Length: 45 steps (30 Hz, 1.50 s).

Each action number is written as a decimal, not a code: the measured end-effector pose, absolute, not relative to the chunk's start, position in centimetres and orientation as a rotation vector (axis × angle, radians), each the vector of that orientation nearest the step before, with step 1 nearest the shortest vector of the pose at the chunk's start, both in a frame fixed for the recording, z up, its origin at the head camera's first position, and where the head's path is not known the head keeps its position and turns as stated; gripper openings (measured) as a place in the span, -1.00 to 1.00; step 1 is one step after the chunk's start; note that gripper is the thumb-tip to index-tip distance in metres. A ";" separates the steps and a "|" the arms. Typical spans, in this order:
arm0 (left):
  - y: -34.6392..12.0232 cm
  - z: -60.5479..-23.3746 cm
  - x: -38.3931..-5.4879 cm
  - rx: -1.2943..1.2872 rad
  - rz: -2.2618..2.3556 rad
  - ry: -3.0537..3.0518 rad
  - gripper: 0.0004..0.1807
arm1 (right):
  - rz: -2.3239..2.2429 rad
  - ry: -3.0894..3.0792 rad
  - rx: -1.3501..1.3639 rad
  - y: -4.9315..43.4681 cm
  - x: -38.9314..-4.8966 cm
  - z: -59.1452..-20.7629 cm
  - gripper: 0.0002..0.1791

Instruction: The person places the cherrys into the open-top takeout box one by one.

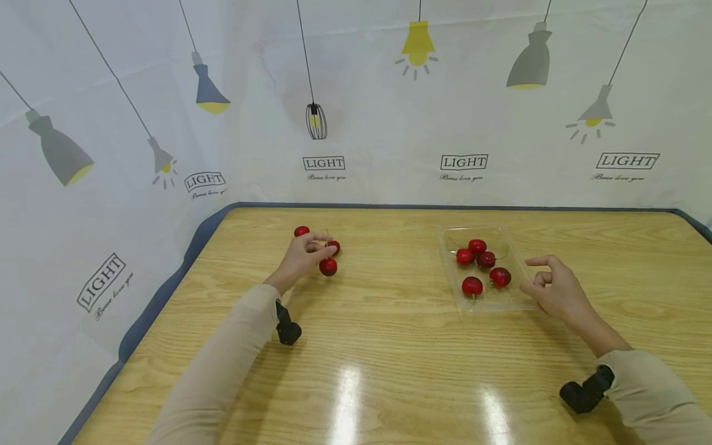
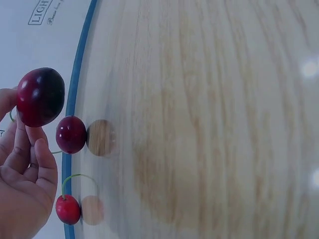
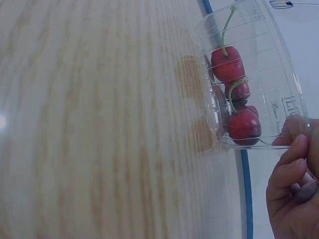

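My left hand [image 1: 303, 256] pinches the stem of a dark red cherry [image 1: 328, 267], which hangs just below the fingertips. In the left wrist view this cherry [image 2: 41, 97] looks large and close in front of the fingers. Two more cherries rest on the table near that hand: one [image 1: 335, 247] just behind the fingertips, and a brighter one [image 1: 302, 231] past the knuckles. On the right, my right hand [image 1: 559, 290] holds the right rim of a clear plastic tray [image 1: 452, 296] between thumb and fingers. Several cherries [image 1: 472, 286] lie inside it, some with green stems.
The wood-grain table [image 1: 389, 346] has a blue edge [image 1: 378, 205] along the back and left. Behind it hangs a white wall cloth [image 1: 378, 123] printed with lamps. Bare tabletop lies between the tray and the left hand.
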<state>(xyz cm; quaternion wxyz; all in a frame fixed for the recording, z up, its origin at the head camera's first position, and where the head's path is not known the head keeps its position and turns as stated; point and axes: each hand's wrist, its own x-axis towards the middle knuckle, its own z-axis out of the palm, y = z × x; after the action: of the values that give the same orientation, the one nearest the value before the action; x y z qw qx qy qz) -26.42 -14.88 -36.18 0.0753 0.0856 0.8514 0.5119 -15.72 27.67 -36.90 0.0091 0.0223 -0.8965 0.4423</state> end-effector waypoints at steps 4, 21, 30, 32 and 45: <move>-14.9 -36.1 -26.4 0.278 1.541 2.556 -0.59 | 1.390 -2.796 0.070 27.6 -15.7 -36.9 -0.51; -14.9 -35.6 -26.5 0.275 1.614 2.463 -0.68 | 1.392 -2.813 0.072 27.6 -15.6 -36.6 -0.50; -15.0 -35.0 -26.4 0.346 1.664 2.413 -0.68 | 1.361 -2.823 0.073 27.7 -15.6 -36.6 -0.50; -15.1 -35.1 -26.4 0.362 1.653 2.417 -0.68 | 1.355 -2.826 0.072 27.7 -15.6 -36.6 -0.49; -15.0 -34.9 -26.4 0.408 1.683 2.367 -0.62 | 1.373 -2.821 0.076 27.6 -15.6 -36.6 -0.50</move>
<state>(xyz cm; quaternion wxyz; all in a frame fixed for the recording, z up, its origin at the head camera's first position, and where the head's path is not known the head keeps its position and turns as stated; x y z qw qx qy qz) -26.41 -15.04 -34.92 0.1041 0.1382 0.8027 0.5707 -15.65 27.63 -36.61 0.0016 0.0241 -0.8989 0.4375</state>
